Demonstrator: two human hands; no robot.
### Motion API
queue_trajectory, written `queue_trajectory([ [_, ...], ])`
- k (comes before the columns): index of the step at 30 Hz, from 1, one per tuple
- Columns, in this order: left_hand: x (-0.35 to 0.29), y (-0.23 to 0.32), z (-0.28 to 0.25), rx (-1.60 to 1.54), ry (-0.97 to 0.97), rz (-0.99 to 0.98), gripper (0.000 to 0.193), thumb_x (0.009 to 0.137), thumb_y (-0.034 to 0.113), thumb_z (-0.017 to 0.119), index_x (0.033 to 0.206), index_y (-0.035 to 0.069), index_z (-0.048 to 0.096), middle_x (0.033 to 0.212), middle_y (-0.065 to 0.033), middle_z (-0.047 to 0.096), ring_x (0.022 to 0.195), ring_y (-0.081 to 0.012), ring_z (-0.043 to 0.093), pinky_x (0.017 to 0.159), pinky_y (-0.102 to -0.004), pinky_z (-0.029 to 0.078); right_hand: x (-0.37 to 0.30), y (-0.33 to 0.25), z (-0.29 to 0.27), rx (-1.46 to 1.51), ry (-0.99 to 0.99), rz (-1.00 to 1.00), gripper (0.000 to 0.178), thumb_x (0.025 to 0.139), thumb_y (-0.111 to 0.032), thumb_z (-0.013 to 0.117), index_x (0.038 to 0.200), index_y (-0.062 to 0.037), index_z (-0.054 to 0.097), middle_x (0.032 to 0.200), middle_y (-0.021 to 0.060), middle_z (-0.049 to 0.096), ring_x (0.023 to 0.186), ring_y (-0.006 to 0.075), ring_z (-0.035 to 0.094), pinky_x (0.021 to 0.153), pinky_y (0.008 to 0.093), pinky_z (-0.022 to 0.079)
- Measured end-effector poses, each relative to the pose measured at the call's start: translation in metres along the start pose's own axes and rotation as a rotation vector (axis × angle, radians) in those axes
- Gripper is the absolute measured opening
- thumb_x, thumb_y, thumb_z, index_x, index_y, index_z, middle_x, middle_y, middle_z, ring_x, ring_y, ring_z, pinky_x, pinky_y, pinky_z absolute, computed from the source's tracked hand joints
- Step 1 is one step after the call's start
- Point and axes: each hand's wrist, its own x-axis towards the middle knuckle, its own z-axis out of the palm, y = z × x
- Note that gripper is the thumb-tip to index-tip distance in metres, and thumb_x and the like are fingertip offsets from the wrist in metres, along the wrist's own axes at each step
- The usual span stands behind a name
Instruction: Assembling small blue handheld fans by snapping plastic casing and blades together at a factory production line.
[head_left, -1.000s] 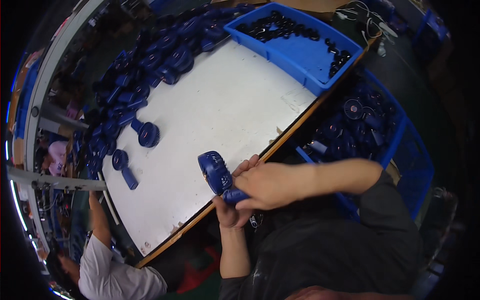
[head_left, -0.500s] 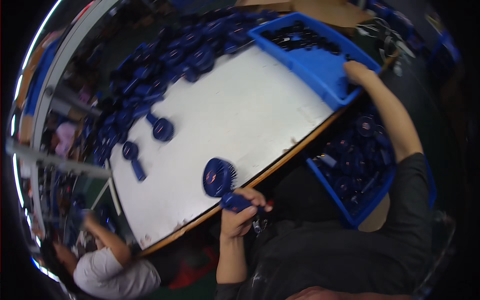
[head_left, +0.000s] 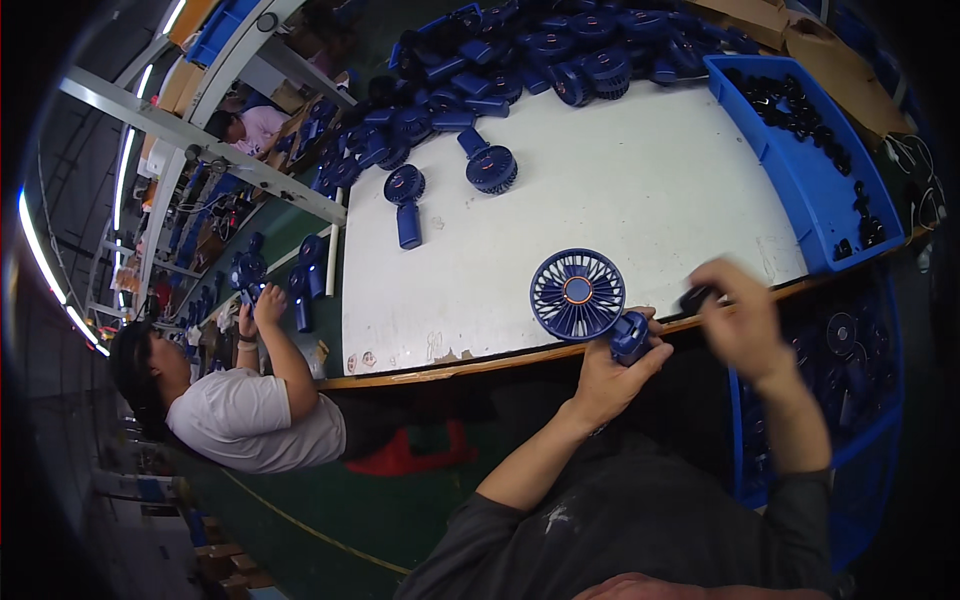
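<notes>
My left hand (head_left: pixel 602 388) is closed round the folded handle of a dark blue handheld fan (head_left: pixel 577 292) near the table's front edge. The round slatted grille faces up, with an orange ring at its centre. To the right of the fan, my right hand (head_left: pixel 745 325) pinches a small black piece (head_left: pixel 697 298); motion blurs it, so its exact kind is unclear. A gap separates this piece from the fan. Farther off on the white table (head_left: pixel 640 190) lie two more blue fans, one with its handle toward me (head_left: pixel 405 195) and one with its handle pointing away (head_left: pixel 491 168).
A blue tray (head_left: pixel 770 160) of small black parts stands at the table's right end. Blue fans (head_left: pixel 590 70) are heaped along the far side. Below the right edge sits a blue crate (head_left: pixel 740 440) of fans. A co-worker (head_left: pixel 250 410) handles fans at the left.
My right hand has come out of the blue tray toward the fan, bringing a small black piece. The fan in my left hand has turned its grille up. The view has swung leftward.
</notes>
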Motion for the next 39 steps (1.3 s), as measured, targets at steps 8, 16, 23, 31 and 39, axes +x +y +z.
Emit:
queue_trajectory([
  [8, -0.013, -0.021, -0.034, 0.183, 0.114, 0.211, 0.033, 0.086, -0.004, 0.066, 0.117, -0.001, 0.055, 0.104, -0.0074, 0.062, 0.091, -0.0125, 0.063, 0.074, -0.0267, 0.054, -0.026, -0.021, 0.033, 0.548, -0.375, 0.497, 0.022, 0.081, -0.002, 0.071, 0.102, 0.0008, 0.069, 0.085, 0.0069, 0.065, 0.080, 0.0153, 0.065, 0.069, 0.0262, 0.051],
  [16, -0.010, 0.019, -0.033, -0.468, -0.242, -0.330, 0.034, 0.089, 0.019, 0.073, 0.112, 0.001, 0.056, 0.088, -0.0091, 0.061, 0.076, -0.0164, 0.065, 0.050, -0.0259, 0.058, 0.008, -0.029, 0.036, 0.048, -0.248, -0.378, 0.023, 0.081, -0.006, 0.073, 0.102, -0.0007, 0.067, 0.097, 0.0132, 0.063, 0.089, 0.0304, 0.064, 0.075, 0.0374, 0.054],
  [23, -0.013, 0.013, -0.034, -0.421, -0.339, -0.283, 0.041, 0.091, 0.031, 0.071, 0.112, 0.000, 0.054, 0.091, -0.0105, 0.060, 0.080, -0.0188, 0.065, 0.053, -0.0285, 0.059, 0.016, -0.023, 0.043, 0.048, -0.259, -0.380, 0.033, 0.078, -0.005, 0.075, 0.110, -0.0015, 0.067, 0.106, 0.0161, 0.060, 0.093, 0.0311, 0.062, 0.078, 0.0378, 0.054],
  [31, -0.006, 0.027, -0.005, -0.596, 0.103, -0.316, 0.058, 0.102, 0.053, 0.038, 0.129, 0.003, 0.052, 0.122, -0.0135, 0.061, 0.111, -0.0255, 0.062, 0.095, -0.0409, 0.053, -0.016, -0.030, 0.053, -0.238, -0.343, -0.205, 0.058, 0.077, -0.024, 0.076, 0.129, -0.0064, 0.056, 0.122, 0.0170, 0.051, 0.116, 0.0359, 0.049, 0.098, 0.0458, 0.043],
  [39, 0.006, 0.039, -0.010, 0.736, -0.191, 0.286, 0.076, 0.091, 0.031, 0.064, 0.145, -0.009, 0.029, 0.140, -0.0280, 0.045, 0.132, -0.0374, 0.044, 0.115, -0.0429, 0.030, -0.064, -0.023, 0.084, 0.445, -0.007, 0.337, 0.045, 0.084, -0.011, 0.069, 0.124, -0.0004, 0.052, 0.099, 0.0113, 0.061, 0.087, 0.0184, 0.060, 0.080, 0.0341, 0.050],
])
